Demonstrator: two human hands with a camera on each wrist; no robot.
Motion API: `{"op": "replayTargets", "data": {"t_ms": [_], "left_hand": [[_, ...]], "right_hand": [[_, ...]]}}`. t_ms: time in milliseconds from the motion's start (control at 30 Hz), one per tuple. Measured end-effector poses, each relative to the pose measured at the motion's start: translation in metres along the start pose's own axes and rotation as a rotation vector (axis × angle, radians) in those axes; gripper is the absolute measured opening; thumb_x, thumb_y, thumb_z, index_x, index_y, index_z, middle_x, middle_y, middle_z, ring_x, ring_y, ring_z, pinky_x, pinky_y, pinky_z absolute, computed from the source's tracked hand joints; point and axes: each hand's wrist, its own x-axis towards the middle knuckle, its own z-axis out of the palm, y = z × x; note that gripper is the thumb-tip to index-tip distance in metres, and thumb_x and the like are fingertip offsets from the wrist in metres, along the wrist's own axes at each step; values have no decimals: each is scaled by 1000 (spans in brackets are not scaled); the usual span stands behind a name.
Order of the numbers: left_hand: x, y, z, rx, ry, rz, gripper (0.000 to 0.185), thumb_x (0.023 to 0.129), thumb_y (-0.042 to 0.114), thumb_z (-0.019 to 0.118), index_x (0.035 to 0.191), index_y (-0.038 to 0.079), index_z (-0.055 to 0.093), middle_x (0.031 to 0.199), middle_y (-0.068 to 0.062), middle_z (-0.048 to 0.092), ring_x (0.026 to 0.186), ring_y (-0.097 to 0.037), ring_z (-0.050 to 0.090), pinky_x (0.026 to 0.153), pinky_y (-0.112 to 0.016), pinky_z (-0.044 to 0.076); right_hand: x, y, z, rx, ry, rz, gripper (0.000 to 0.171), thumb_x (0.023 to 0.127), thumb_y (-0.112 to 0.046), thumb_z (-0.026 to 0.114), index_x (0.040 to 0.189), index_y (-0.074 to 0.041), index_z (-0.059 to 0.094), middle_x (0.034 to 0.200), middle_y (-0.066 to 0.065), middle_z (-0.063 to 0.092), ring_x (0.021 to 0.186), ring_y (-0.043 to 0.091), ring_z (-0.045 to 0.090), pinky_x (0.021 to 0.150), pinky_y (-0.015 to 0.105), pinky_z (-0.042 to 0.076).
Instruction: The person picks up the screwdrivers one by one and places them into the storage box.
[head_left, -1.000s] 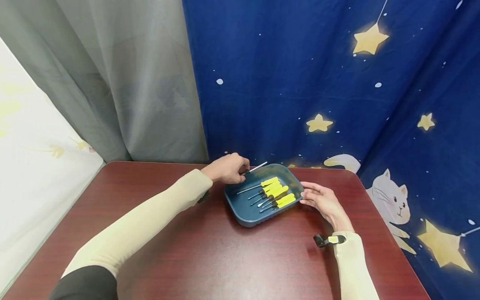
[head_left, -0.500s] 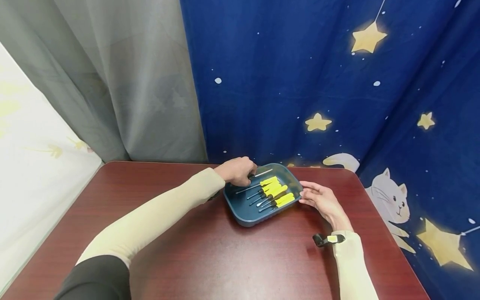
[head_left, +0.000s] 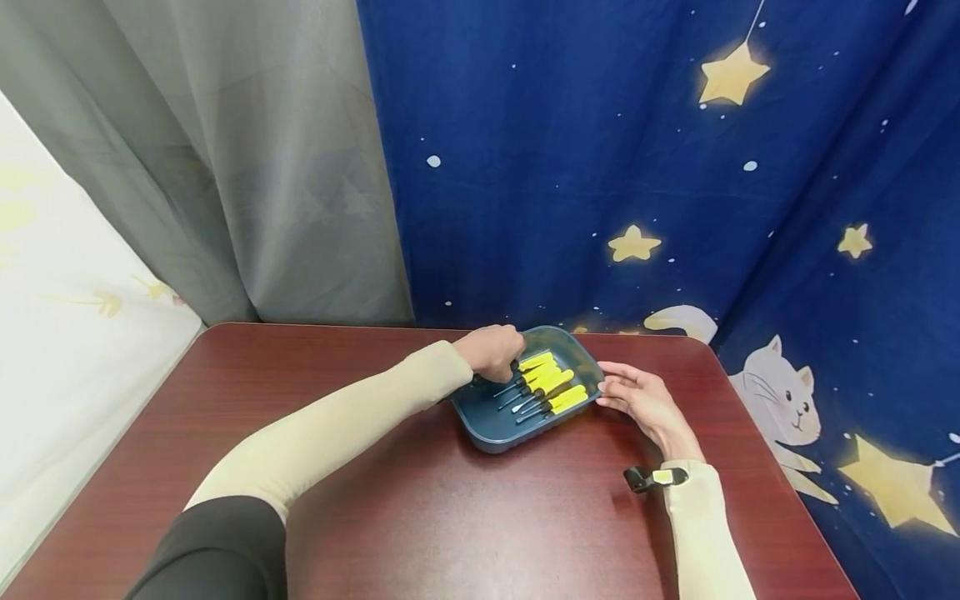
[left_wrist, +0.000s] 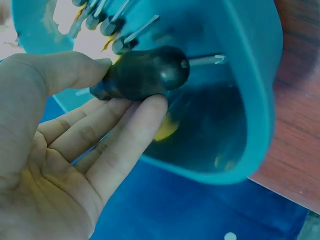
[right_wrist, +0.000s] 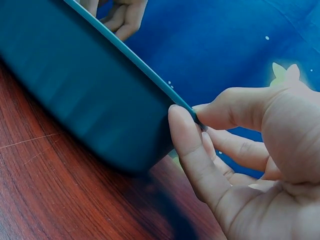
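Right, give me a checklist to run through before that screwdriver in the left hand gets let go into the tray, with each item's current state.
1. Left hand holds the black-handled screwdriver between thumb and fingers: ok.
2. Screwdriver is over the inside of the blue tray, not the rim: ok, as the left wrist view shows.
3. Right hand steadies the tray; thumb and fingers pinch its rim in the right wrist view: ok.
4. Tray sits flat on the table: cannot tell; its underside is not shown clearly.
5. Free floor space beside the yellow-handled screwdrivers: ok, the near left part is bare.
6. Shaft lines up with the others: cannot tell.
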Motion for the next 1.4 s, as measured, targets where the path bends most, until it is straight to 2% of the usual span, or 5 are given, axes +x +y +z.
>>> {"op": "replayTargets", "data": {"t_ms": [267, 467, 767, 967, 1400], "left_hand": [[7, 8, 14, 38, -36, -37, 11, 90, 17, 71, 99, 13, 73, 77, 0, 56, 69, -15, 58, 60, -24, 50], [10, 10, 17, 52, -47, -26, 7, 90, 16, 69, 95, 13, 71, 75, 1, 50, 68, -16, 55, 60, -24, 48], [10, 10, 19, 42, -60, -57, 5, 91, 18, 70, 93, 14, 68, 76, 1, 51, 70, -15, 58, 60, -24, 50], [11, 10, 21, 69, -44, -43, 4, 90, 17, 70, 89, 14, 67, 77, 1, 52, 70, -15, 56, 60, -25, 49], [14, 8, 24, 22, -49, -68, 11, 90, 17, 71, 100, 14, 70, 84, 0, 60, 75, -16, 59, 65, -27, 51]], "right_hand": [[0, -1, 1, 4, -2, 3, 54, 97, 7, 59, 148, 10, 44, 103, 8, 72, 87, 9, 71, 82, 27, 61], [0, -1, 1, 1, -6, 6, 55, 97, 6, 60, 149, 9, 44, 105, 10, 71, 87, 10, 71, 83, 28, 61], [0, -1, 1, 2, -9, 6, 54, 97, 6, 59, 149, 9, 43, 106, 10, 71, 87, 9, 71, 83, 27, 61], [1, -1, 2, 6, -2, 8, 55, 96, 6, 60, 148, 9, 44, 106, 11, 71, 86, 10, 71, 82, 28, 61], [1, -1, 0, 1, -3, 1, 54, 96, 8, 57, 148, 10, 43, 103, 9, 71, 87, 9, 70, 82, 27, 61]]}}
